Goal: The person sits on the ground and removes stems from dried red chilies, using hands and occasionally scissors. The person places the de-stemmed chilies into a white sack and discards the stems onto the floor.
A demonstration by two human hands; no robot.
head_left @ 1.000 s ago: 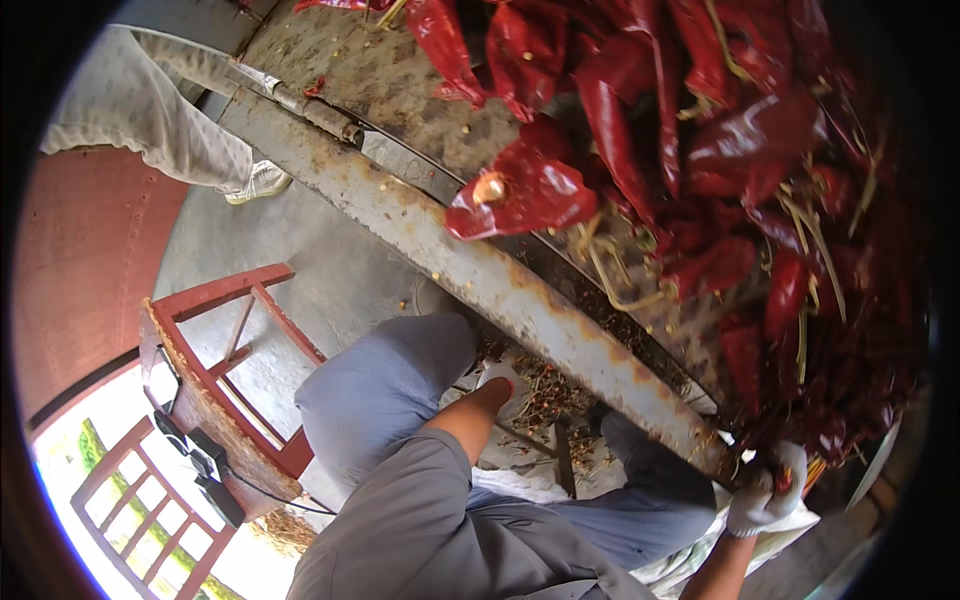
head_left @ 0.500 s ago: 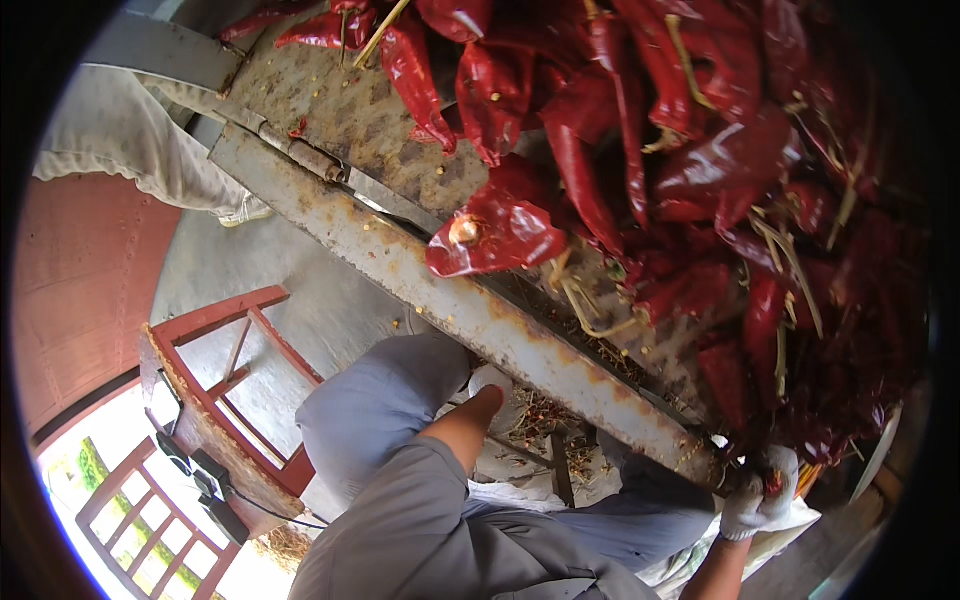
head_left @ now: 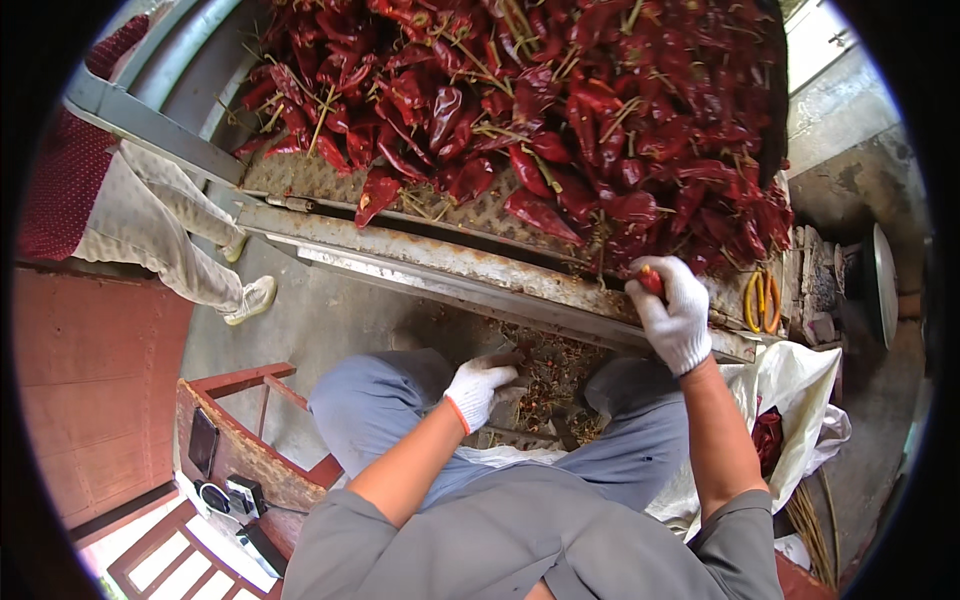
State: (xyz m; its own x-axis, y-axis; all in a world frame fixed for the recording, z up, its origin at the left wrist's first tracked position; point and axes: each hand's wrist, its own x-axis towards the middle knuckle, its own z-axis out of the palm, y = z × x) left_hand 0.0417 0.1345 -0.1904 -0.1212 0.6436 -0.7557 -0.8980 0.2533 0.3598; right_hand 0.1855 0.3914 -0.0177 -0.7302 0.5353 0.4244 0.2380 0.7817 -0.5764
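Note:
My right hand [head_left: 668, 315] in a white knit glove is closed on a small red pepper [head_left: 650, 281] at the rusty front edge of a metal tray [head_left: 400, 235]. Many glossy red peppers with pale stems lie heaped [head_left: 600, 140] on it. An orange-handled tool [head_left: 762, 300] lies just right of that hand. My left hand [head_left: 480, 390], also gloved, is lower, between my knees, above a floor strewn with plant bits [head_left: 550, 370]; its fingers are loosely bent and apart, with nothing visible in them.
A co-worker's legs [head_left: 180, 230] stand at the left. A red wooden chair with a phone [head_left: 203, 440] and black devices [head_left: 243, 495] is at lower left. A white sack [head_left: 800, 390] holding red peppers is on the right, near a round metal lid [head_left: 880, 285].
The view has swung up and widened, showing more of the pepper heap. My right hand has moved up onto the tray edge, and more of my left hand now shows.

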